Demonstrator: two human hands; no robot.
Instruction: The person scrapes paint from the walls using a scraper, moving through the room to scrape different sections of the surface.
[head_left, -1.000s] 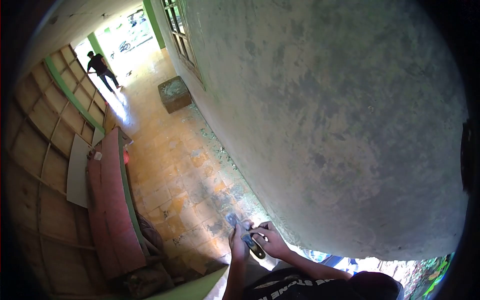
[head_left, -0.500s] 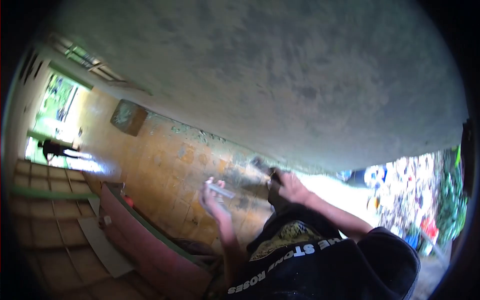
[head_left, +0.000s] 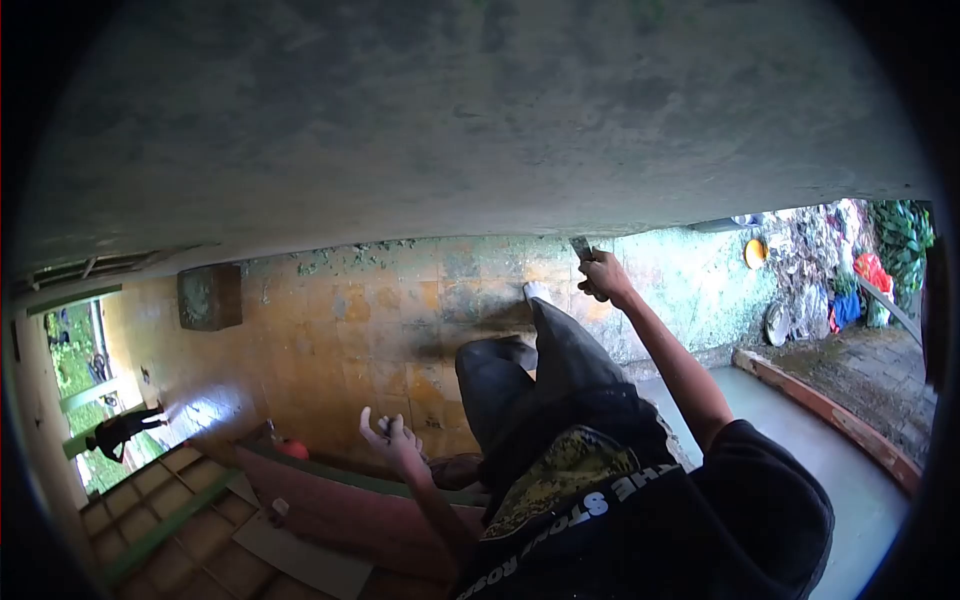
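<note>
My right hand is closed around a scraper, its flat blade pointing toward the foot of the grey, mottled wall. The blade overlaps the wall's lower edge in this view. My left hand hangs in the air at the lower middle, fingers loosely bent and apart, pale on the fingertips. No object shows in it. Below are my legs in dark trousers, with one foot close to the wall's base.
Worn orange floor tiles carry flakes along the wall. A box-like block stands against it. A pink panel and a red ball-like thing lie lower left. Another person stands near the far opening. Piled litter lies outside right.
My view has turned, and the wall fills less of it. My right hand has moved up and right with the scraper. A flat pale piece seen at my left hand no longer shows.
</note>
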